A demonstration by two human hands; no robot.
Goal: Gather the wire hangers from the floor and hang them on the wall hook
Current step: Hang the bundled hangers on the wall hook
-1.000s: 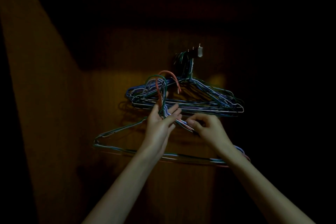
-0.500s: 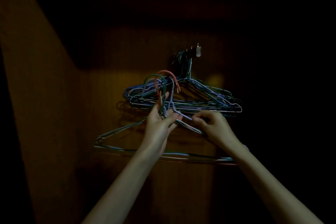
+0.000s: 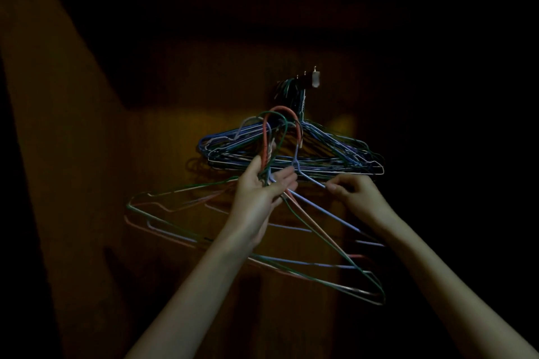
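Change: since a second earlier, both hands had risen and the held bundle had fanned wider below them.
Left hand [image 3: 262,192]: gripped the necks of the held hangers [image 3: 306,242], fingers curled round them.
Right hand [image 3: 354,194]: pinched a lilac hanger [image 3: 309,179] by its shoulder.
Hung hangers [image 3: 335,154]: crowded beneath the wall hook [image 3: 313,80].
Wall [image 3: 87,183]: brown, dim.

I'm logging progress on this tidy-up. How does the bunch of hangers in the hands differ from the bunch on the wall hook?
The held bunch is carried below the hook, its necks in the left hand's grip; the hung bunch already dangles from the wall hook.
The held bunch is fanned out and tilted; the hung bunch is packed tighter and fairly level.
The right hand pinches one purple hanger of the held bunch; nothing touches the hung bunch.
Both are thin coloured wire hangers.
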